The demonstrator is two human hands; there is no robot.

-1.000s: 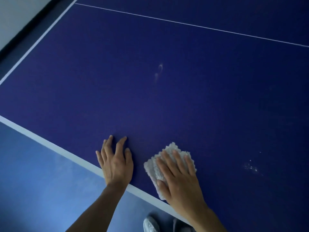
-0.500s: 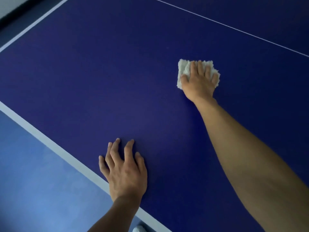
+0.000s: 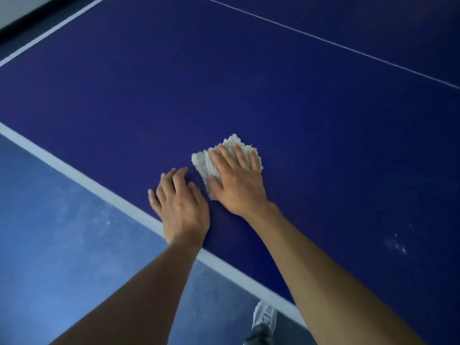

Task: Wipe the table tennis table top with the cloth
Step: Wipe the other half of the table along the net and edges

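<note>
Right hand (image 3: 239,186) lies flat, fingers extended, pressing the white cloth (image 3: 206,163) onto the table top (image 3: 249,83) near its front edge; half the cloth is covered. Left hand (image 3: 181,207) rests flat beside it, holding nothing. Pale specks (image 3: 398,245) at right, indistinct.

Cloth (image 3: 206,165) under the right hand's fingers (image 3: 227,158): pale, nubbly, rough terry pile. Table top (image 3: 224,83) beyond the fingertips: dark blue, smooth, matt, with a painted white edge stripe (image 3: 74,170). Floor (image 3: 62,245): blue, scuffed, faintly glossy.
</note>
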